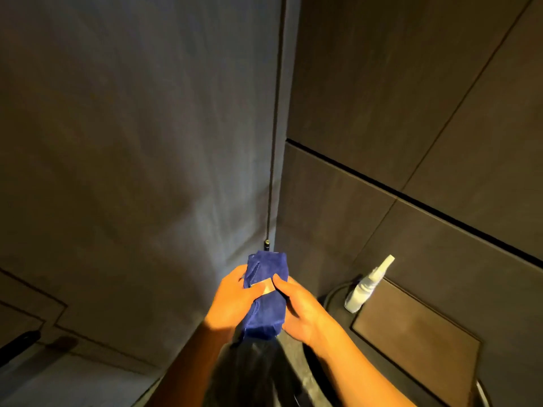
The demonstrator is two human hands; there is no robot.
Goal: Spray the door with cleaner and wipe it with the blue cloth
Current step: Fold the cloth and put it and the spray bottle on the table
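Note:
I hold a folded blue cloth [266,295] between both hands in the lower middle of the head view. My left hand [233,298] grips its left side and my right hand [302,309] grips its right side, thumb on a small tan label. The grey door [141,148] fills the left half of the view, its hinge edge running down just above the cloth. A white spray bottle [365,286] stands to the right of my hands on a dark ledge, untouched.
Dark tiled wall [411,113] meets the door at the corner on the right. A dark rounded fixture [332,298] sits under the bottle. A black handle-like object [17,345] lies at the lower left on the floor.

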